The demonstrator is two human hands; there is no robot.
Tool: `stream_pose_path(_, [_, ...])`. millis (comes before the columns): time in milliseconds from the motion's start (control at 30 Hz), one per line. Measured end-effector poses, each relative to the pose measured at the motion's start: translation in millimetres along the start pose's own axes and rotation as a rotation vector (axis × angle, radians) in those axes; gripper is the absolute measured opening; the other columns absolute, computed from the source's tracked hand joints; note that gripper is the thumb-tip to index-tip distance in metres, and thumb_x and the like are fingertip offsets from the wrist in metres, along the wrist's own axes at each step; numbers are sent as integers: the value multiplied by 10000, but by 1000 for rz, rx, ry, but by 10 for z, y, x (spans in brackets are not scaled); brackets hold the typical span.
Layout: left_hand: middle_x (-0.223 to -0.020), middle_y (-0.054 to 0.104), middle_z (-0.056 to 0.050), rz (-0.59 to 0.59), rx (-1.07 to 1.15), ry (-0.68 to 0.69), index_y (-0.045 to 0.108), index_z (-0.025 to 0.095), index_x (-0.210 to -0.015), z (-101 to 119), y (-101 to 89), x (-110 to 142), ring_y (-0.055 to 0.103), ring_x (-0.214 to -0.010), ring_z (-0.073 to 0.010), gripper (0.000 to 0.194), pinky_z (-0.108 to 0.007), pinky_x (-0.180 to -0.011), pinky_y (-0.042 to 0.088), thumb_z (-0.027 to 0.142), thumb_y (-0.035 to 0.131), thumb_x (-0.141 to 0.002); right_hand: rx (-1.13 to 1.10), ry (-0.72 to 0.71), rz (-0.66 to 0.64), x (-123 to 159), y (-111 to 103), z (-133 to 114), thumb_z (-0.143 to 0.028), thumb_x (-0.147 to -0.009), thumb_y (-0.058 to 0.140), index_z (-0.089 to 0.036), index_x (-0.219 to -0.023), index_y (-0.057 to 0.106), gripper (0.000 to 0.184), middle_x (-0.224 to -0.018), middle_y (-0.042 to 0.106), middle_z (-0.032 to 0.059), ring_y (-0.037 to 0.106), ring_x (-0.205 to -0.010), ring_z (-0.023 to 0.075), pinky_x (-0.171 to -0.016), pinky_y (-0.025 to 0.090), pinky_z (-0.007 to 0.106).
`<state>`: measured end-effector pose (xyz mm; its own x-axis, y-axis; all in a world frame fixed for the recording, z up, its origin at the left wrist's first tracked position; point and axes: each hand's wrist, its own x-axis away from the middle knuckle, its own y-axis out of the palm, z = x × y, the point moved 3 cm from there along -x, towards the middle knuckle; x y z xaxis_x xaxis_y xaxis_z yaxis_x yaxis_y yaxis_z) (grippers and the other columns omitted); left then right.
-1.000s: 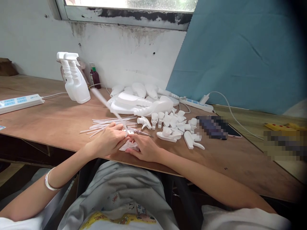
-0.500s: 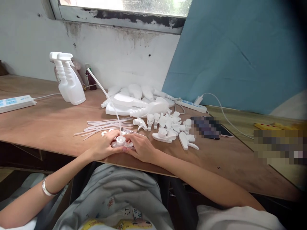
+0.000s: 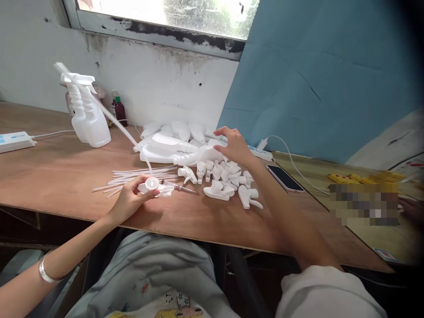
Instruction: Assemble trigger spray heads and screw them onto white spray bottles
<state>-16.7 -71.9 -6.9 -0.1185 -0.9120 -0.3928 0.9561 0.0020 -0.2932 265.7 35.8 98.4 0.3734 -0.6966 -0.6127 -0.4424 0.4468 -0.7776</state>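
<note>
My left hand (image 3: 130, 199) grips a white trigger spray head (image 3: 152, 183), its round collar facing up. A long thin white tube (image 3: 115, 120) stands in the collar and leans up to the left, blurred toward its far end. My right hand (image 3: 233, 143) is open, thumb and fingers apart, at the right end of a heap of white plastic bottles (image 3: 165, 143). Its fingers are around the end of one bottle; whether they touch it I cannot tell. Several loose spray heads (image 3: 225, 176) lie below that hand. More thin tubes (image 3: 132, 176) lie beyond my left hand.
Two white spray bottles (image 3: 96, 126) stand at the back left near a dark bottle (image 3: 119, 110). A pointed tool (image 3: 182, 187) lies beside the held spray head. A phone (image 3: 285, 178) lies to the right, and power strips (image 3: 16, 141) sit at both sides.
My right hand has left the spray head and moved up and right to the bottle heap, opening. My left hand keeps the spray head, and the tube now leans further left.
</note>
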Motion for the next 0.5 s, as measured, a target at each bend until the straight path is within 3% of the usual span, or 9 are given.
stream_pose_path(100, [-823,600,-29,27,-10,29,584,167,-845,29,-18,-4,556,-760,-173,309,-261,-685,452,425,650,-689,-38,140,-263,-110,37,408,-296,-683,648,-181,-1067,544,415,-1138,549,97,476,-1062,303,-847,409,469])
stream_pose_path(200, [-861,576,-19,76,-25,1,581,187,-936,23,-38,-1,543,-761,-162,365,-261,-700,449,412,670,-663,-127,313,-457,-109,129,634,-376,-688,652,-228,-1150,505,507,-1300,441,87,445,-1141,299,-873,419,402])
stream_pose_path(333, [-874,529,-5,195,30,-47,509,195,-1017,-13,-69,0,529,-726,-144,544,-257,-672,452,388,737,-561,-224,371,-516,-110,250,780,-383,-670,669,-226,-1151,519,528,-1311,441,81,432,-1169,297,-913,411,395])
stream_pose_path(500, [-756,503,23,256,195,-86,479,179,-838,-52,-86,-20,491,-643,-115,439,-209,-570,420,334,757,-536,-286,338,-481,-147,387,924,-337,-576,743,-220,-1031,603,490,-1191,539,88,472,-1119,312,-923,404,443])
